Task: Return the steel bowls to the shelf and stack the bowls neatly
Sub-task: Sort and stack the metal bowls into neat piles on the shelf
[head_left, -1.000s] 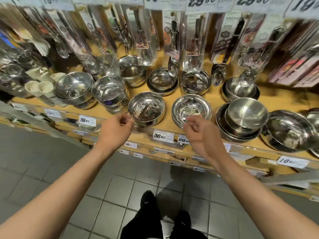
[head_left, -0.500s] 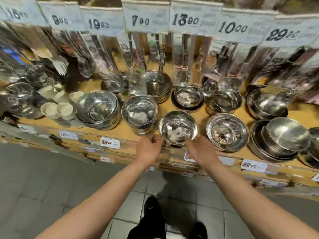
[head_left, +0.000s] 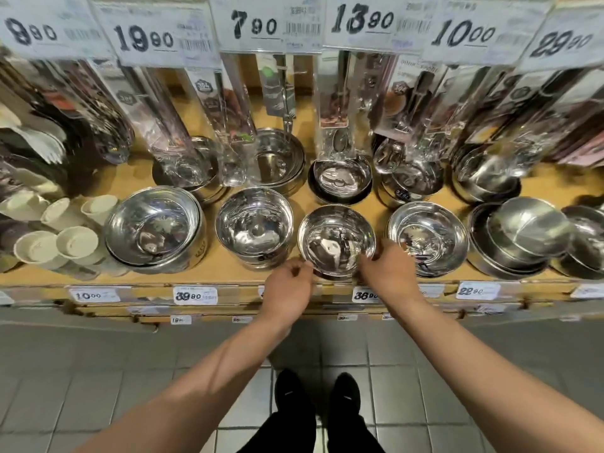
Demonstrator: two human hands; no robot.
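Both hands moved onto steel bowl | left hand; right hand gripping rim

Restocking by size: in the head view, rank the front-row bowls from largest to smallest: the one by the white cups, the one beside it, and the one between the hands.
1. Bowl by the white cups
2. Bowl beside it
3. Bowl between the hands
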